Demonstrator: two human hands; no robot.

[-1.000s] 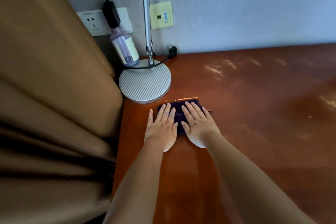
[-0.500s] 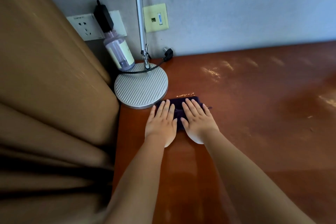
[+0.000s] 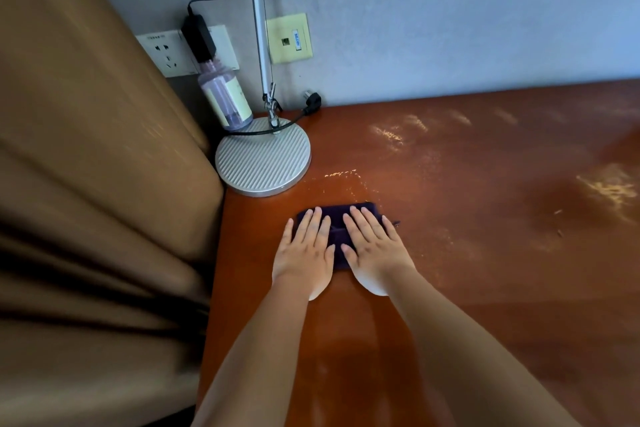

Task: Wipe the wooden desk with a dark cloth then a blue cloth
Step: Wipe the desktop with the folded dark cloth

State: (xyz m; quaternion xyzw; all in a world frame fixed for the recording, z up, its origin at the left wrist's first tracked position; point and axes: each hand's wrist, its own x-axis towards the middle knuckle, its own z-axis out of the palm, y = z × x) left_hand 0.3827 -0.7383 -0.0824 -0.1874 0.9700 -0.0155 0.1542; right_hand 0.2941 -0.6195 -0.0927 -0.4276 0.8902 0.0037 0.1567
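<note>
Both hands lie flat side by side at frame centre, fingers straight and pointing toward the wall: left hand (image 3: 304, 255) and right hand (image 3: 375, 248) press palms down on the dark cloth (image 3: 337, 234), gripping nothing. Cloth is a soft folded rectangle on the glossy reddish wooden desk (image 3: 485, 253), just below the ribbed round metal lamp base (image 3: 263, 158).

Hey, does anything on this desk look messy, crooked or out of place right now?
Yes. Pale dusty smears mark the wooden desk, just beyond the dark cloth and toward the right edge. A loose plug lies unplugged by the wall, behind the lamp base.
</note>
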